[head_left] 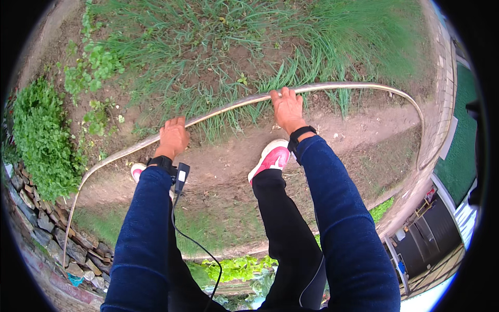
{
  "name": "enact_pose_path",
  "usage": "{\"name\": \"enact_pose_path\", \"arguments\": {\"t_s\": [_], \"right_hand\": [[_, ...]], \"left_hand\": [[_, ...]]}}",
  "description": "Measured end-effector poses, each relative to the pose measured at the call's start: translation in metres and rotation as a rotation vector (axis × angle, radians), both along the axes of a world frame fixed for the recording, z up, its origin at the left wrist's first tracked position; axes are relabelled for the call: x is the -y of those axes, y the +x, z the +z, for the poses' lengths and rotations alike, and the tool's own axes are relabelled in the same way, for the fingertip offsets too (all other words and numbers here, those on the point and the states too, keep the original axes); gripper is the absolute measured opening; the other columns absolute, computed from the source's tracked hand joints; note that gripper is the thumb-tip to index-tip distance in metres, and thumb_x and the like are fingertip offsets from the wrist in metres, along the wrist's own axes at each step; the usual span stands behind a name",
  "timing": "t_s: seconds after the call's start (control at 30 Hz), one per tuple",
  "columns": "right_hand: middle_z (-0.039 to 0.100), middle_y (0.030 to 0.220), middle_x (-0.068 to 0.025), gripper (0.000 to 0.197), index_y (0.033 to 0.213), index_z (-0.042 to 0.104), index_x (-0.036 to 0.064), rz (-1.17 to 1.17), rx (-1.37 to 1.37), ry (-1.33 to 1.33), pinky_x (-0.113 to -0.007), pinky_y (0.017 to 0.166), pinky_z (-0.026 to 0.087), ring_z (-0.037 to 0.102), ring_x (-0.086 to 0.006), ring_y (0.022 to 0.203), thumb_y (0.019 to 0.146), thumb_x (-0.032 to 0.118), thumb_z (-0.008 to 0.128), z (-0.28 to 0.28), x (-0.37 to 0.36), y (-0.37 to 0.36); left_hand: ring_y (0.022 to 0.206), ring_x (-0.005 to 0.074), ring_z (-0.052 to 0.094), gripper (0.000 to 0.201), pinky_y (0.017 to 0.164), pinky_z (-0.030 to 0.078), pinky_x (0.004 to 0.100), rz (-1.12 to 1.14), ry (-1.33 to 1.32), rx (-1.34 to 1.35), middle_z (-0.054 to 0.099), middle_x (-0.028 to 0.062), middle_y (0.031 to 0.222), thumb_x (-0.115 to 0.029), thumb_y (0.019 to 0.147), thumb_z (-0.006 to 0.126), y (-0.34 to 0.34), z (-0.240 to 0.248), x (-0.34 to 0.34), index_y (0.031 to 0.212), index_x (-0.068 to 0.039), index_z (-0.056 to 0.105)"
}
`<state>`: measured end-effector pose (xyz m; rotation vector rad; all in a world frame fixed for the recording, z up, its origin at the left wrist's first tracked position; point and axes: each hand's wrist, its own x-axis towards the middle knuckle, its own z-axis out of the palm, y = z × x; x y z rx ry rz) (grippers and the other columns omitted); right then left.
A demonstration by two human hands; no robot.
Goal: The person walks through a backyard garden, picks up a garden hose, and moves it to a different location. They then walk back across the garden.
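A long, thin bamboo strip [228,108], pale on one side and grey-brown on the other, runs across the view in a wide arc. My left hand [173,138] has its fingers curled over the strip left of the middle. Farther right, my right hand [288,110] grips the same strip from above, its fingertips hooked over the far edge. The strip passes in front of green, grass-like plants [213,78] growing in the bed. Its left end hangs down toward stacked stones, and its right part curves down toward the brick edging.
Leafy green plants [44,135] and a stone pile [57,236] lie at the left. Bare soil [218,166] is under my pink shoes [273,160]. Lettuce-like plants [239,268] grow behind my legs. Brick edging [443,93] borders the right; a black cable [208,250] hangs from my left wrist.
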<state>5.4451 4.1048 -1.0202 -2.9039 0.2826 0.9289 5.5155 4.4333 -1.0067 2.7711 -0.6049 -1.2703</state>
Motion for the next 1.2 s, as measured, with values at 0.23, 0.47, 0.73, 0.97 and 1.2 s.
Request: {"name": "enact_pose_path", "arguments": {"t_s": [0.23,0.47,0.73,0.97,1.2], "right_hand": [[0.050,0.102,-0.0046,0.018,0.098,0.059,0.0213,0.002,-0.006,-0.096,-0.053,0.089,0.031,0.046,-0.0233,0.104,0.082,0.018,0.052,-0.034,0.012,0.003],[0.054,0.100,-0.0053,0.023,0.103,0.056,0.0246,0.156,-0.138,-0.131,-0.061,0.096,0.023,0.049,-0.0250,0.105,0.083,0.015,0.050,-0.031,0.024,0.003],[0.057,0.102,-0.0070,0.036,0.112,0.049,0.0206,0.330,-0.317,0.048,-0.063,0.092,0.028,0.049,-0.0252,0.106,0.079,0.029,0.059,0.022,0.034,-0.045],[0.055,0.102,-0.0075,0.035,0.104,0.058,0.0141,0.175,-0.244,0.191,-0.045,0.084,0.041,0.048,-0.0259,0.104,0.076,0.034,0.062,0.018,0.040,-0.086],[0.054,0.107,-0.0116,0.037,0.109,0.056,0.0115,-0.028,-0.204,0.283,-0.044,0.086,0.041,0.048,-0.0290,0.107,0.078,0.032,0.060,-0.005,0.054,-0.089]], "left_hand": [[0.120,0.0344,0.038,0.052,0.097,0.030,0.0505,0.047,0.203,-0.074,0.043,0.0185,0.126,-0.023,0.079,0.055,-0.011,-0.031,-0.003,0.127,-0.007,0.041],[0.118,0.0342,0.041,0.049,0.094,0.033,0.0516,0.104,0.238,-0.284,0.047,0.0159,0.122,-0.027,0.076,0.055,-0.012,-0.036,-0.013,0.123,-0.014,0.046],[0.086,0.0368,0.060,0.025,0.078,0.047,0.0415,-0.208,0.001,-0.551,0.063,0.0193,0.091,-0.021,0.078,0.045,-0.021,-0.040,-0.038,0.086,-0.005,0.063],[0.105,0.0370,0.052,0.052,0.089,0.042,0.0408,-0.018,-0.005,-0.508,0.054,0.0222,0.114,-0.010,0.078,0.046,-0.038,-0.048,0.002,0.130,-0.014,0.041],[0.096,0.0332,0.056,0.064,0.083,0.046,0.0391,0.588,-0.585,-0.234,0.048,0.0218,0.120,0.000,0.080,0.047,-0.001,-0.049,0.087,0.138,-0.017,0.026]]}}
